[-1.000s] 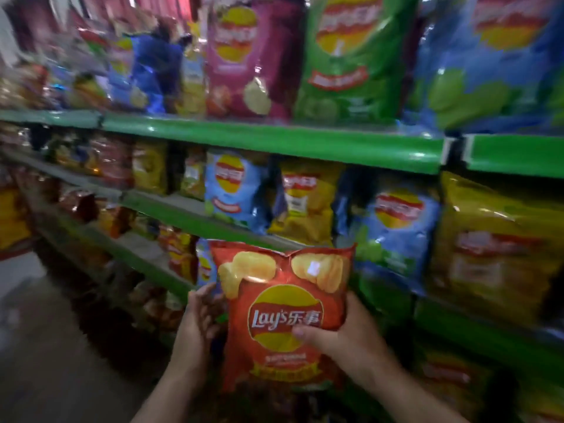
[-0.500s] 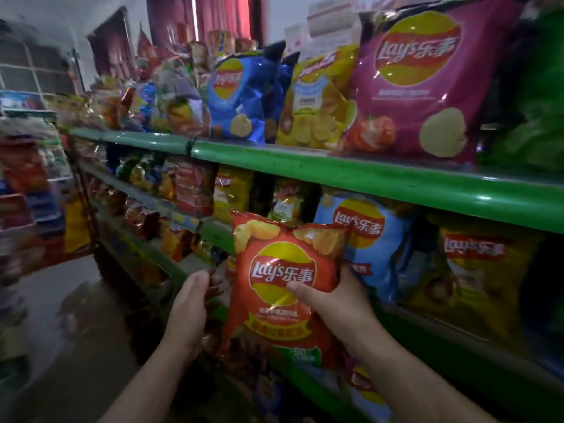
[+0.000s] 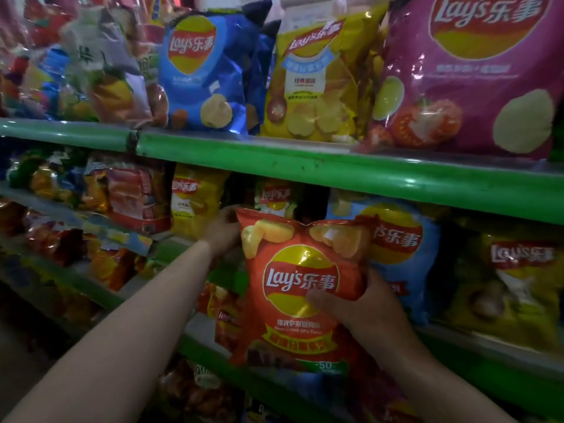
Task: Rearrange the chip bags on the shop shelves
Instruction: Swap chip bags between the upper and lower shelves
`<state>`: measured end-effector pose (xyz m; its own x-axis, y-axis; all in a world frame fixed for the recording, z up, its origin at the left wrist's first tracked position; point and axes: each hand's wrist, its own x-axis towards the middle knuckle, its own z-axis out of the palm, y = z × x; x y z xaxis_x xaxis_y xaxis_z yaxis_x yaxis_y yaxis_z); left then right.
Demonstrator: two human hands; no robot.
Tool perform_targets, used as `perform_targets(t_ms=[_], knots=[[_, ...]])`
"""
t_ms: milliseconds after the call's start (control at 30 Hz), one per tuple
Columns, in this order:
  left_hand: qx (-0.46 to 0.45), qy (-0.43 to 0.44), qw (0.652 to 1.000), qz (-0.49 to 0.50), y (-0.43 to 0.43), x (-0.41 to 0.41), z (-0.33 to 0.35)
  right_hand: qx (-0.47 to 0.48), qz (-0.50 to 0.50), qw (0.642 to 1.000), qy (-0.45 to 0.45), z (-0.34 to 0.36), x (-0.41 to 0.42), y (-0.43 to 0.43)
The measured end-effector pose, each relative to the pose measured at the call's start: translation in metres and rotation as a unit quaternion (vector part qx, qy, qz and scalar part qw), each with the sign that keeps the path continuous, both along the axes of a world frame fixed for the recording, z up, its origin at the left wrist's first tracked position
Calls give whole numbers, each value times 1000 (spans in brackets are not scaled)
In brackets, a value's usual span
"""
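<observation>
I hold a red Lay's chip bag (image 3: pixel 293 285) upright in front of the middle shelf. My right hand (image 3: pixel 366 303) grips its right side, thumb across the front. My left hand (image 3: pixel 221 230) touches the bag's upper left corner, fingers curled at its edge. Behind the red bag stand a small yellow bag (image 3: pixel 274 196) and a light blue bag (image 3: pixel 403 251). A yellow bag (image 3: pixel 195 203) stands to the left of my left hand.
The top green shelf (image 3: pixel 305 169) carries a blue bag (image 3: pixel 207 71), a yellow bag (image 3: pixel 317 83) and a big pink bag (image 3: pixel 476 74). A yellow-green bag (image 3: pixel 512 288) stands at the right of the middle shelf. Mixed snack packs (image 3: pixel 91 190) fill the left.
The red bag has risen from the lower shelves up to the middle shelf. My left hand moved from beside the bag to its upper left corner. The view came closer to the shelves.
</observation>
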<state>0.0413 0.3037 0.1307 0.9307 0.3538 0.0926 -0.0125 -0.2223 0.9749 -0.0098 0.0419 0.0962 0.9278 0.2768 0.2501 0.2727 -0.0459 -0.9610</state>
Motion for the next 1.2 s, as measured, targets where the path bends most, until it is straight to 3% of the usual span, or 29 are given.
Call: perform_targets(t_ms=[67, 233, 333, 500, 733, 967, 1133, 1200], knots=[[-12, -10, 997, -81, 1, 19, 2, 0, -35, 999, -4, 1, 0, 12], [44, 19, 993, -104, 5, 50, -2, 14, -91, 996, 0, 0, -3, 38], [93, 15, 992, -83, 14, 54, -3, 25, -109, 994, 1, 3, -6, 48], [201, -103, 974, 12, 28, 33, 19, 24, -148, 989, -16, 17, -16, 42], [330, -13, 944, 31, 99, -36, 9, -8, -214, 976, -47, 32, -24, 34], [233, -48, 970, 43, 158, -81, -23, -93, -225, 968, -67, 31, 2, 99], [196, -72, 975, 71, 176, -89, -29, -13, -231, 971, -54, 43, 49, 143], [192, -84, 975, 70, 180, -91, -32, -29, -232, 971, -44, 51, 69, 155]])
